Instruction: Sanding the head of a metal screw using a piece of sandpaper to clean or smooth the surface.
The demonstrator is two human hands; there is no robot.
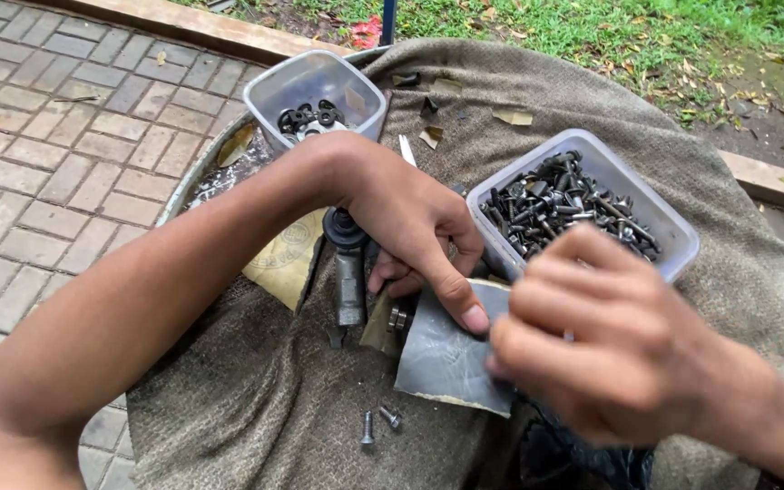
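On the cloth-draped drum, we press a grey sheet of sandpaper flat with our left hand, thumb down on its edge. Our right hand is closed on something small, blurred beyond telling, against the sheet. Steady pressure keeps the sheet still. Nearby: a tub of bolts, a tub of washers, two loose screws.

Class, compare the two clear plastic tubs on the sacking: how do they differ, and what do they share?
The far tub holds only a few dark washers and rings at its bottom; the near tub is heaped with grey bolts and screws. The far tub lies beyond the left hand; the near tub sits just beyond the right hand. Both are clear, lidless, rounded-corner tubs on the sacking.
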